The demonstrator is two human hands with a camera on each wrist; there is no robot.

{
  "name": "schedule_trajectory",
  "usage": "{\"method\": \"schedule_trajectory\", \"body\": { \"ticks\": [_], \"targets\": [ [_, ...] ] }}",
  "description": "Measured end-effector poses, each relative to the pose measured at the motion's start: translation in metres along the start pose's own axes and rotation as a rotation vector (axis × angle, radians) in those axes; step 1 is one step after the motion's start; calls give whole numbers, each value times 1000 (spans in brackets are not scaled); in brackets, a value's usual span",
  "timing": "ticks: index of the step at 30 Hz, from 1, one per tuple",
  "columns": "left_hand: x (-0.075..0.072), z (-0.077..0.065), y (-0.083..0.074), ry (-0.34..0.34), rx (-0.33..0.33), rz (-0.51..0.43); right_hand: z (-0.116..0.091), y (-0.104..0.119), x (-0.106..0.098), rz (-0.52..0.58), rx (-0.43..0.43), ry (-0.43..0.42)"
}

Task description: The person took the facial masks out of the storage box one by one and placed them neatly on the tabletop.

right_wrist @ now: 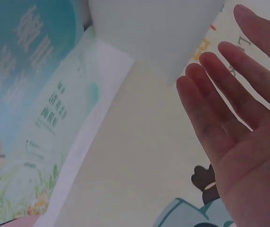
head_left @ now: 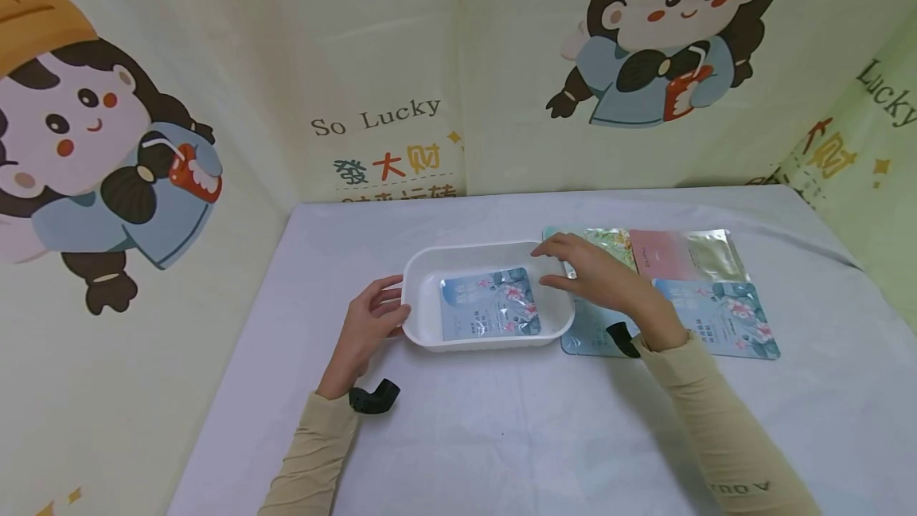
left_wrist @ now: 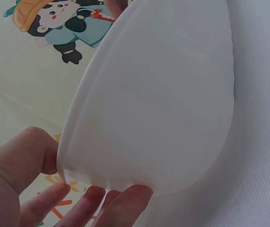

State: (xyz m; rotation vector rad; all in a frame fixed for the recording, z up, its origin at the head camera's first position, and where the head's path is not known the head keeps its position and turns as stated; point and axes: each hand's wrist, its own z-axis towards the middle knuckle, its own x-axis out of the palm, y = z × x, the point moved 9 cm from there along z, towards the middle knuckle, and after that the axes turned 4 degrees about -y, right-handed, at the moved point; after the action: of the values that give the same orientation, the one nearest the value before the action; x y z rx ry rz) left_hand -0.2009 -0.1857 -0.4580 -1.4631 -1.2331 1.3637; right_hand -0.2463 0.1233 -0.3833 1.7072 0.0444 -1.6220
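A white plastic tray (head_left: 423,333) lies on the table with one blue, flower-printed face-mask packet (head_left: 489,305) flat inside it. My left hand (head_left: 367,330) is at the tray's left end, its thumb and fingers around the outside near the rim. In the left wrist view those fingertips (left_wrist: 137,190) are on the wall of the tray (left_wrist: 158,104). My right hand (head_left: 591,271) is over the tray's right end, with nothing between thumb and fingers. The right wrist view shows its fingers (right_wrist: 220,104) nearly straight, close to the tray wall (right_wrist: 144,38).
Several more packets lie right of the tray: a pink and silver packet (head_left: 680,255), a blue flowered packet (head_left: 723,321), a green one (head_left: 609,241) and a pale blue one (head_left: 591,329), partly covered by my right arm. Printed cloth (head_left: 501,142) hangs behind the white-covered table (head_left: 458,436).
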Motion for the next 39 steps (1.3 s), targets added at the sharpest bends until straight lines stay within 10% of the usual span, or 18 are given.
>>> {"method": "schedule_trajectory", "body": {
  "ticks": [39],
  "targets": [
    [2,-3,2,-16,-2,8,34,12,57,-39,-17,113]
  ]
}}
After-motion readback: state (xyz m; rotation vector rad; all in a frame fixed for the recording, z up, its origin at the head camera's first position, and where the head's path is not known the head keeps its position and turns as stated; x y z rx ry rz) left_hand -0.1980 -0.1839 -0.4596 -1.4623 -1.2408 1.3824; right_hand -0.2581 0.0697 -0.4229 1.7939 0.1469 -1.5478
